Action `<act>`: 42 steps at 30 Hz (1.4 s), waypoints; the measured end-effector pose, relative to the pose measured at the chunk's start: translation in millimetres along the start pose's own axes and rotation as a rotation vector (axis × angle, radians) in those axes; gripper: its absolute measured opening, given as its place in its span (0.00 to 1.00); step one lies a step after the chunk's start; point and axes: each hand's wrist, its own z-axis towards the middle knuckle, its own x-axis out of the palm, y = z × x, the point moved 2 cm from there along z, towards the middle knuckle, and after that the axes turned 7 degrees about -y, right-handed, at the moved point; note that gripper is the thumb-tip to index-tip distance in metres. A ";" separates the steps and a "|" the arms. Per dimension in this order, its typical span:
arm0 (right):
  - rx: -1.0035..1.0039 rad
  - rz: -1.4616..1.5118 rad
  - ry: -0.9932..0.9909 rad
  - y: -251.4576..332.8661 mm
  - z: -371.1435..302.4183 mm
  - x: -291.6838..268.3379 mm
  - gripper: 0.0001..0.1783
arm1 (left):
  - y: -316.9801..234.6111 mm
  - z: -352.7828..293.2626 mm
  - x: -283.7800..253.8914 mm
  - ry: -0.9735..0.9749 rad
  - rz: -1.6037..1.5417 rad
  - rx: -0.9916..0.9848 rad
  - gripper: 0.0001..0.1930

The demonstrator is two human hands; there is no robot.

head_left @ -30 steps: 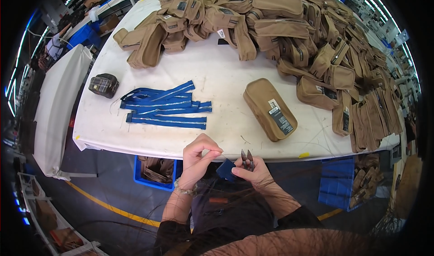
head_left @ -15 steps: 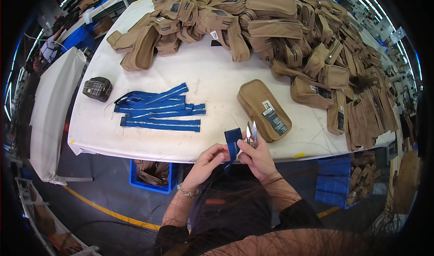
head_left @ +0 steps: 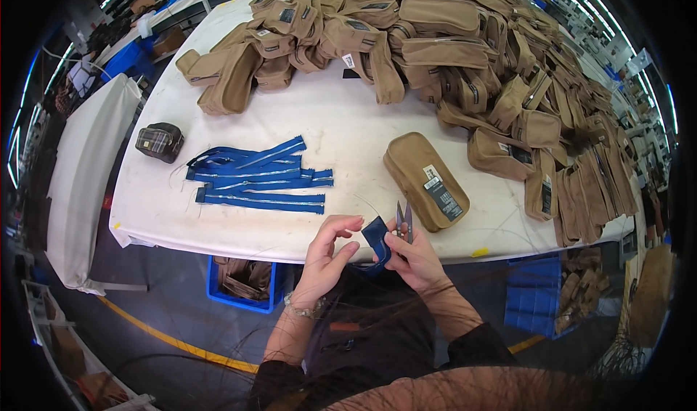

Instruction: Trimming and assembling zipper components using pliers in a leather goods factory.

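Note:
My right hand (head_left: 415,257) is closed around a pair of small scissors (head_left: 404,215), blades up and parted. Pinched in the same hand is the end of a blue zipper strip (head_left: 376,235), which bends down over the table's front edge. A loose thread rises from the strip's top corner. To its left, my left hand (head_left: 330,251) holds nothing, thumb and fingers apart, just short of the strip. More blue zipper strips (head_left: 254,171) lie in an overlapping stack at the left. A brown zipped pouch (head_left: 417,171) with a black-and-white label lies just beyond the scissors.
A large heap of brown pouches (head_left: 443,41) covers the table's far and right sides. A dark plaid pouch (head_left: 160,141) sits at the left on the white tabletop (head_left: 305,120). Below the front edge are a blue bin (head_left: 276,287) and a blue crate (head_left: 534,295).
My left hand has let go of the blue zipper strip and drawn back slightly left, its fingers spreading. The strip's end now tilts in my right hand.

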 end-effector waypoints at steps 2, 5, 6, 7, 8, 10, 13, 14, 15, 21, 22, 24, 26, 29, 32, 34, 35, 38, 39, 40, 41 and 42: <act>0.027 0.008 0.037 -4.6 -0.3 -1.4 0.08 | -10.8 7.8 -0.2 0.010 -0.024 0.030 0.20; 0.134 0.087 0.147 -14.1 1.3 -3.3 0.07 | -27.0 15.0 3.1 0.124 0.114 0.146 0.15; 0.215 0.156 0.222 -19.1 2.1 -3.6 0.08 | -24.6 15.8 1.7 0.127 0.111 0.147 0.15; 0.241 0.140 0.260 -24.9 2.5 -2.3 0.09 | -23.8 15.4 -2.4 0.156 0.113 0.138 0.15; 0.243 0.141 0.261 -28.8 0.9 -1.5 0.09 | -24.2 15.2 -4.4 0.186 0.114 0.129 0.15; 0.214 0.109 0.223 -32.0 -0.9 3.3 0.10 | -29.0 11.4 0.4 0.104 0.100 0.095 0.16; 0.189 0.096 0.150 -21.1 -9.2 7.1 0.11 | -33.6 9.0 -0.5 -0.043 0.110 -0.064 0.17; 0.166 0.105 0.148 -18.7 -11.3 7.1 0.12 | -33.6 9.3 -1.8 -0.056 0.146 -0.069 0.17; 0.169 0.106 0.148 -20.2 -14.2 10.7 0.12 | -33.8 9.7 -3.2 -0.070 0.182 -0.074 0.17; -0.134 -0.153 0.115 -15.2 -20.7 13.3 0.16 | -45.3 12.1 -2.2 -0.046 0.337 -0.036 0.16; -0.148 -0.166 0.097 -13.5 -22.5 15.3 0.15 | -46.0 11.6 -2.4 -0.048 0.339 -0.038 0.16; -0.160 -0.179 0.082 -11.9 -24.0 17.8 0.15 | -48.1 10.8 -3.1 -0.063 0.332 0.002 0.11; -0.165 -0.139 0.076 -10.0 -25.3 16.8 0.13 | -48.0 11.0 -1.8 -0.060 0.327 0.002 0.10; -0.173 -0.173 0.077 -9.4 -27.4 12.9 0.11 | -50.9 10.2 -0.1 -0.064 0.331 0.009 0.07; -0.168 -0.195 0.052 -9.0 -28.3 11.5 0.11 | -50.2 9.9 -1.1 -0.052 0.348 0.042 0.06; -0.149 -0.188 0.051 -7.7 -29.9 11.9 0.11 | -51.8 10.3 -0.9 -0.034 0.357 0.073 0.06; -0.134 -0.180 0.052 -6.3 -31.4 12.4 0.10 | -54.1 10.5 -0.3 -0.024 0.382 0.064 0.06; -0.050 -0.112 0.074 -3.3 -33.4 11.6 0.10 | -61.9 14.3 3.3 -0.026 0.382 0.038 0.06; -0.052 -0.111 0.068 -3.1 -33.8 11.6 0.10 | -62.7 15.6 4.3 -0.043 0.360 0.022 0.07; -0.027 -0.082 0.055 -3.0 -33.6 11.9 0.10 | -62.9 16.3 4.4 -0.041 0.361 0.021 0.07; -0.002 -0.053 0.040 -3.4 -33.5 11.7 0.11 | -63.3 16.9 5.0 -0.020 0.352 0.047 0.06; -0.002 -0.052 0.038 -3.8 -33.9 11.2 0.11 | -63.5 17.1 5.6 0.002 0.342 0.073 0.06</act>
